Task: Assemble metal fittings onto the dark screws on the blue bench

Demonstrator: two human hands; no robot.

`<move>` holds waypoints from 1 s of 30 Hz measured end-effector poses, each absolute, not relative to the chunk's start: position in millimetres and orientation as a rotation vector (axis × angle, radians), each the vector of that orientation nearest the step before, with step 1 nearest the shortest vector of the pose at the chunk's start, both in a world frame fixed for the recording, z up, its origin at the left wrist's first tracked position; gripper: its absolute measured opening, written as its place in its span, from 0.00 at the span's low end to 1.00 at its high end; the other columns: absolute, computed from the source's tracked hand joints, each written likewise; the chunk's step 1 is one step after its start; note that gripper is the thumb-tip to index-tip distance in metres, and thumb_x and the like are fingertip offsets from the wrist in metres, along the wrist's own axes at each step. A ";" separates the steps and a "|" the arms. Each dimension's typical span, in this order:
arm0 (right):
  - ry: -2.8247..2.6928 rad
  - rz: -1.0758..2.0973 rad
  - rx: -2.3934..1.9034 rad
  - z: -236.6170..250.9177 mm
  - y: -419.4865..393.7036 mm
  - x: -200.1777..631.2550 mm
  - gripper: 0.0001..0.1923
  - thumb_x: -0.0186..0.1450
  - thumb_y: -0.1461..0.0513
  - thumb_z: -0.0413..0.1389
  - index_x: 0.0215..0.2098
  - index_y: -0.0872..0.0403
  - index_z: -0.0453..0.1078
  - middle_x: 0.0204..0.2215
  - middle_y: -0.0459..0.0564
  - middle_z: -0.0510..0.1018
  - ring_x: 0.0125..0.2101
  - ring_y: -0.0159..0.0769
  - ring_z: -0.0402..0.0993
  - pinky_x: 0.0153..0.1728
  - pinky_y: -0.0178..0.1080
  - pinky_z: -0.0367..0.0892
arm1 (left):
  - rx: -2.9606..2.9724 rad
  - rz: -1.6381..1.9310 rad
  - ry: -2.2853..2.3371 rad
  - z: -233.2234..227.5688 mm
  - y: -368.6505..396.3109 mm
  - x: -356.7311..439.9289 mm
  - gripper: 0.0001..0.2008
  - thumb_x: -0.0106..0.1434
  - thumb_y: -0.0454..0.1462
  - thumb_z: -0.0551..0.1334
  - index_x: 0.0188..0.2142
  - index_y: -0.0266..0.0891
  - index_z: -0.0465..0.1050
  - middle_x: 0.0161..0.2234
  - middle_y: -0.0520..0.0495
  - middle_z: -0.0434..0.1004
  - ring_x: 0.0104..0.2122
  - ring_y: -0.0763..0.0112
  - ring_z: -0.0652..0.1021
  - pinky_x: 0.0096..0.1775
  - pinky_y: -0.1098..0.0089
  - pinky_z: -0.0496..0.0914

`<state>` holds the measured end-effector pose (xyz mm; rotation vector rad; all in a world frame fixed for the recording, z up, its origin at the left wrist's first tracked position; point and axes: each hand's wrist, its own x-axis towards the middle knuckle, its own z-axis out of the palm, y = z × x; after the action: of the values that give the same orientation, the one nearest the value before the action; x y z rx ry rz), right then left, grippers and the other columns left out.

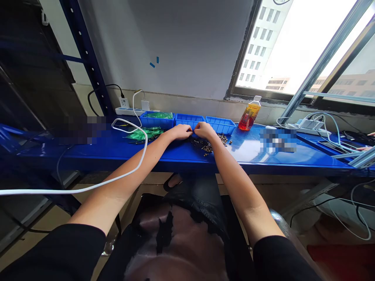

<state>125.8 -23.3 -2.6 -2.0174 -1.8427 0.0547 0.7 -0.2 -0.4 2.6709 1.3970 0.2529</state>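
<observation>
My left hand (182, 132) and my right hand (204, 130) meet over the blue bench, fingertips pinched close together. Whatever small piece sits between them is too tiny to make out. Beneath and beside my right wrist lies a loose pile of small brass-coloured and dark parts (207, 147). Just behind my hands stands a blue plastic bin (190, 118), partly covered by them. A second blue bin (220, 125) is to its right. Left of my left hand, green circuit-board-like pieces (145, 134) lie in a heap on the bench.
A blue bin with green pieces (158, 119) stands at the back left. A white cable (129, 171) runs across in front of my left forearm. Right of the bins are a drink bottle (250, 113) and a power strip (310, 125) with cables. Part of another person's hand shows at the far right.
</observation>
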 end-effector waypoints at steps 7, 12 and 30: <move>-1.868 0.034 -2.007 -5.7 -20.6 126.9 0.11 0.55 0.64 0.51 0.35 0.52 0.72 0.37 0.49 0.77 0.39 0.38 0.72 0.37 0.35 0.65 | 2.668 0.271 1.387 -1.1 0.3 1.2 0.17 0.62 0.37 0.50 0.48 0.39 0.68 0.48 0.47 0.73 0.47 0.65 0.73 0.48 0.72 0.65; -1.897 0.040 -1.992 -5.8 -20.7 126.4 0.11 0.55 0.64 0.51 0.35 0.53 0.72 0.37 0.50 0.77 0.38 0.37 0.72 0.36 0.34 0.65 | 2.685 0.242 1.360 -2.4 3.1 2.3 0.17 0.61 0.38 0.50 0.48 0.40 0.68 0.48 0.47 0.74 0.48 0.65 0.73 0.48 0.72 0.65; -1.898 0.053 -1.989 -5.2 -19.6 126.4 0.13 0.55 0.64 0.49 0.35 0.54 0.72 0.37 0.51 0.77 0.39 0.39 0.71 0.37 0.35 0.65 | 2.638 0.310 1.465 -2.7 4.6 2.4 0.16 0.62 0.37 0.50 0.45 0.39 0.71 0.46 0.47 0.75 0.45 0.65 0.74 0.45 0.74 0.66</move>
<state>126.4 -19.6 -5.2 -1.9887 -1.8983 0.0530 2.4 4.6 -2.7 2.6385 1.4654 0.3104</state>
